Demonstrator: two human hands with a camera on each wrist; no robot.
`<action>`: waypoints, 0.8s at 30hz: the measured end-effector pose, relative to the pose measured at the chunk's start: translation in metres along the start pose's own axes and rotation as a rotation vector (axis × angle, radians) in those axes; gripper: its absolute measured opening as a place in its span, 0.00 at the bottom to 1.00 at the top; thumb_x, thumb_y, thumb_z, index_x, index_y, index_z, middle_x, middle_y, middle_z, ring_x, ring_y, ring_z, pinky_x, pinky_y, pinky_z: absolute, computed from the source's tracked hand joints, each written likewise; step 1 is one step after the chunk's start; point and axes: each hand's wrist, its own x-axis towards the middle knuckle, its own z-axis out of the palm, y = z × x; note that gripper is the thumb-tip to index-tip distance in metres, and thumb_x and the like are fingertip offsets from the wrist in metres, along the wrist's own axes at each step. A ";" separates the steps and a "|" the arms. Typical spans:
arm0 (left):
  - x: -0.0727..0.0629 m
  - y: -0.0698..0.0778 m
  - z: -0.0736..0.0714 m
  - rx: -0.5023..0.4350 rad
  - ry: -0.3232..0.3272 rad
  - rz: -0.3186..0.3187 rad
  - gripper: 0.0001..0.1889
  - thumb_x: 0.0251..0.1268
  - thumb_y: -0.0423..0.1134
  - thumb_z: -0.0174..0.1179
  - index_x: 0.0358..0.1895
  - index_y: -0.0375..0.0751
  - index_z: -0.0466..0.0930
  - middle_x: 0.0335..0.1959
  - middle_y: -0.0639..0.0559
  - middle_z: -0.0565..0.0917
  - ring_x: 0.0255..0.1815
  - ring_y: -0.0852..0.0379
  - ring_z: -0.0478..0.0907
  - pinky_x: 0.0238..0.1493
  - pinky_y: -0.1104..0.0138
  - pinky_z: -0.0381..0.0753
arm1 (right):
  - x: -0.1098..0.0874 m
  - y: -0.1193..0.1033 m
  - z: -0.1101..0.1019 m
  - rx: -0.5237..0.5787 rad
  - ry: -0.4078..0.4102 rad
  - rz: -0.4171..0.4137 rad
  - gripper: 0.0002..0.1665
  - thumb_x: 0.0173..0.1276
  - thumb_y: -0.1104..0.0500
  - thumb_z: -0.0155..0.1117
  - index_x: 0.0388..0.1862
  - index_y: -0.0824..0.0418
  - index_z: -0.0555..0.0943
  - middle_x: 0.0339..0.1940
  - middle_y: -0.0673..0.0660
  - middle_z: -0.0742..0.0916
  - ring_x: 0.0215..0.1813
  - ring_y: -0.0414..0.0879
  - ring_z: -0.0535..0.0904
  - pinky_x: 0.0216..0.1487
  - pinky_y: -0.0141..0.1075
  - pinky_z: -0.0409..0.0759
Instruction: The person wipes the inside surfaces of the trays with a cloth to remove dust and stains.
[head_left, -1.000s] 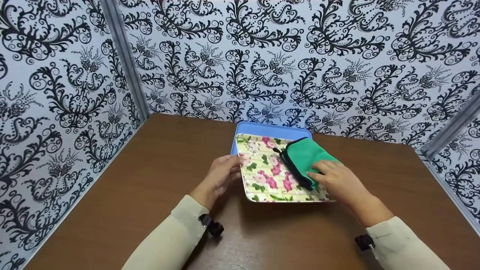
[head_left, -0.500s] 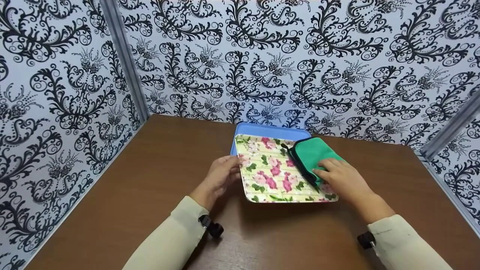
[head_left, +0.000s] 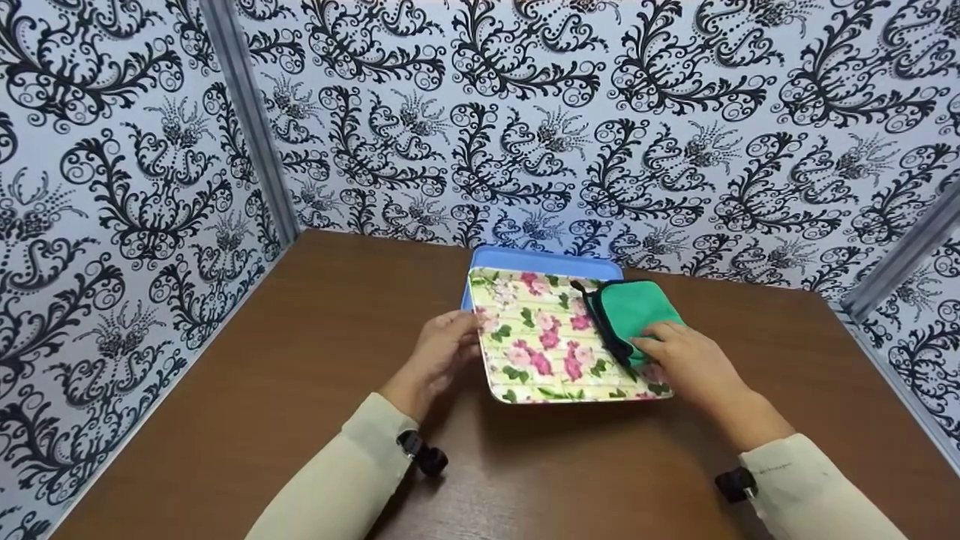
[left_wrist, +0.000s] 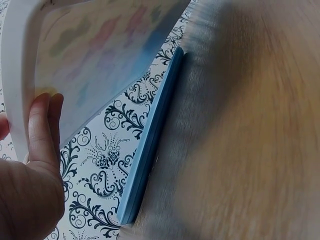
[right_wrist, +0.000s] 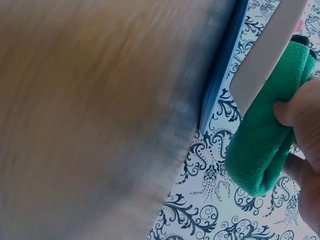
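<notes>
My left hand [head_left: 439,352] grips the left edge of a tray [head_left: 540,337] printed with pink flowers and green leaves. The left wrist view has its fingers [left_wrist: 42,130] against the pale underside, and the tray is raised and tilted above the table. On the right part of the printed face lies a folded green cloth [head_left: 641,311] with black edging and a small loop. My right hand [head_left: 694,364] holds this cloth near the tray's right edge. Seen from the right wrist, the thumb presses on the fuzzy green cloth [right_wrist: 270,125], which is folded over beyond the tray's rim.
A blue tray [head_left: 544,259] lies flat on the brown wooden table [head_left: 330,300], behind the flowered one and partly covered by it in the head view. A wall [head_left: 525,150] with black scrollwork on white closes off the back, and another stands at the left.
The green cloth has slid right across the flowered face toward its right edge, with my right hand moving slightly right. My left hand and the tray have barely moved.
</notes>
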 end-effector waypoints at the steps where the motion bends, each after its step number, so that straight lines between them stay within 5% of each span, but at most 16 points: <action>1: 0.000 0.000 0.000 0.004 0.002 -0.001 0.06 0.69 0.32 0.58 0.38 0.36 0.84 0.29 0.49 0.88 0.30 0.58 0.85 0.35 0.66 0.86 | 0.000 -0.001 -0.001 0.009 -0.005 0.013 0.27 0.52 0.65 0.84 0.53 0.58 0.89 0.48 0.59 0.87 0.53 0.57 0.84 0.53 0.51 0.86; 16: 0.000 0.001 0.000 0.042 0.024 0.005 0.09 0.70 0.32 0.58 0.45 0.30 0.83 0.31 0.50 0.88 0.33 0.59 0.85 0.38 0.67 0.87 | -0.002 -0.018 -0.013 0.108 -0.032 0.056 0.19 0.61 0.74 0.68 0.47 0.55 0.88 0.43 0.55 0.85 0.43 0.53 0.84 0.34 0.49 0.84; 24: 0.000 0.001 0.000 0.045 0.023 0.006 0.10 0.70 0.32 0.57 0.46 0.28 0.83 0.31 0.49 0.89 0.33 0.58 0.86 0.38 0.68 0.87 | -0.005 -0.030 -0.020 0.163 -0.017 0.024 0.24 0.58 0.78 0.63 0.48 0.57 0.88 0.44 0.54 0.86 0.41 0.51 0.84 0.35 0.47 0.85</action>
